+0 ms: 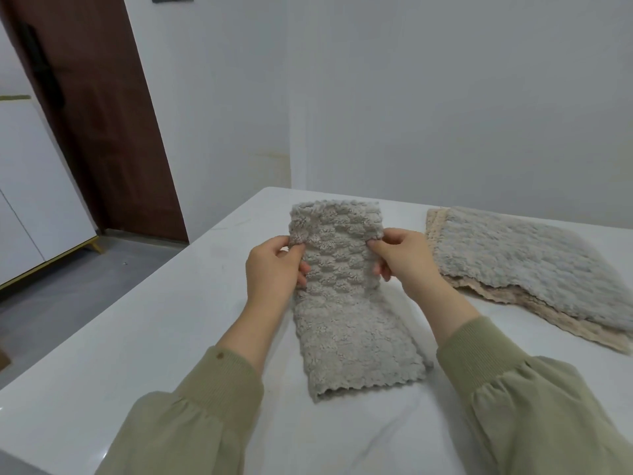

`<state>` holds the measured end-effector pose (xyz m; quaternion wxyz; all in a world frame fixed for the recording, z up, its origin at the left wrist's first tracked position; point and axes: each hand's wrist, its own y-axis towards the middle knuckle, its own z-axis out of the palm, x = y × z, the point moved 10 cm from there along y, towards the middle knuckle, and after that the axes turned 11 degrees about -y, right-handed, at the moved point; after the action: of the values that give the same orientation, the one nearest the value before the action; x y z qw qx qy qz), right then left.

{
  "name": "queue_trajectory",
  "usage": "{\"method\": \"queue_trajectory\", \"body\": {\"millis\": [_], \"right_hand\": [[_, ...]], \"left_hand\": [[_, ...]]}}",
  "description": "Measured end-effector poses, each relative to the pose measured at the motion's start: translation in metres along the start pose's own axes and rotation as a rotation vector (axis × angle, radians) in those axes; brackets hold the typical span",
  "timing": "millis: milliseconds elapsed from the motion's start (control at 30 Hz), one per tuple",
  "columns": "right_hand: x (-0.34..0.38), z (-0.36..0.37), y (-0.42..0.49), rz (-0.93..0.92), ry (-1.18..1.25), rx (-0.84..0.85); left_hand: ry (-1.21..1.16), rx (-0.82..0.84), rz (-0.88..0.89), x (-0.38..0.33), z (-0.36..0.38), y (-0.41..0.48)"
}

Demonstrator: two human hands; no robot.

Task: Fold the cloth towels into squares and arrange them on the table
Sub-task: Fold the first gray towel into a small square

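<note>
Plain white wall (411,97) behind a glossy white table (102,389). Dark brown wooden door (102,114) at left. White cabinet (30,186) with gold legs on grey floor (68,296). Lighting is even and diffuse.

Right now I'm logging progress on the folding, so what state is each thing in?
Grey towel: folded to a long strip, far end lifted, near end on the table.
Left hand: pinching the strip's left edge.
Right hand: pinching its right edge.
Towel pile: lying flat at right, grey over beige, not yet folded into squares.
Door: shut.
</note>
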<state>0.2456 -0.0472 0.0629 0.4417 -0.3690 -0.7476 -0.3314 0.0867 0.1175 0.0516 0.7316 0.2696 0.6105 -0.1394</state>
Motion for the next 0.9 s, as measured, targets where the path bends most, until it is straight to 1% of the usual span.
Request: {"method": "queue_trajectory", "body": {"millis": [67, 133, 200, 267, 333, 367, 400, 433, 500, 533, 633, 700, 767, 833, 900], "right_hand": [[-0.007, 0.008, -0.002, 0.041, 0.143, 0.013], [-0.017, 0.012, 0.001, 0.067, 0.205, -0.002], [-0.027, 0.013, 0.004, 0.06, 0.216, -0.037], [-0.035, 0.009, 0.006, 0.025, 0.189, -0.075], [-0.038, 0.003, 0.003, 0.013, 0.15, -0.097], [-0.037, -0.002, 0.001, 0.006, 0.092, -0.121], [-0.038, -0.008, -0.001, -0.007, 0.005, -0.163], [-0.039, -0.014, -0.003, -0.018, -0.083, -0.199], [-0.042, -0.02, -0.007, -0.022, -0.2, -0.219], [-0.044, -0.021, -0.009, -0.025, -0.24, -0.212], [-0.046, -0.022, -0.021, -0.043, -0.375, -0.174], [-0.043, -0.023, -0.033, -0.096, -0.48, -0.138], [-0.043, -0.022, -0.043, -0.157, -0.565, -0.086], [-0.043, -0.019, -0.05, -0.212, -0.586, -0.011], [-0.047, -0.016, -0.052, -0.194, -0.575, 0.066]], "left_hand": [[-0.098, 0.008, -0.062, 0.012, 0.006, -0.001], [-0.129, 0.011, -0.1, 0.022, 0.009, 0.001], [-0.155, 0.033, -0.155, 0.034, 0.012, 0.004], [-0.203, 0.085, -0.232, 0.048, 0.015, 0.006], [-0.209, 0.122, -0.267, 0.053, 0.017, 0.005], [-0.173, 0.138, -0.243, 0.05, 0.017, 0.003], [-0.081, 0.161, -0.175, 0.042, 0.018, -0.001], [0.064, 0.204, -0.08, 0.03, 0.022, -0.007], [0.334, 0.373, 0.103, 0.009, 0.042, -0.029], [0.405, 0.48, 0.149, 0.005, 0.054, -0.044], [0.514, 0.779, 0.231, 0.001, 0.084, -0.087], [0.609, 0.922, 0.292, 0.005, 0.094, -0.106], [0.666, 0.966, 0.35, 0.005, 0.096, -0.113], [0.65, 0.947, 0.371, 0.001, 0.095, -0.113], [0.625, 0.93, 0.367, -0.002, 0.094, -0.114]]}}
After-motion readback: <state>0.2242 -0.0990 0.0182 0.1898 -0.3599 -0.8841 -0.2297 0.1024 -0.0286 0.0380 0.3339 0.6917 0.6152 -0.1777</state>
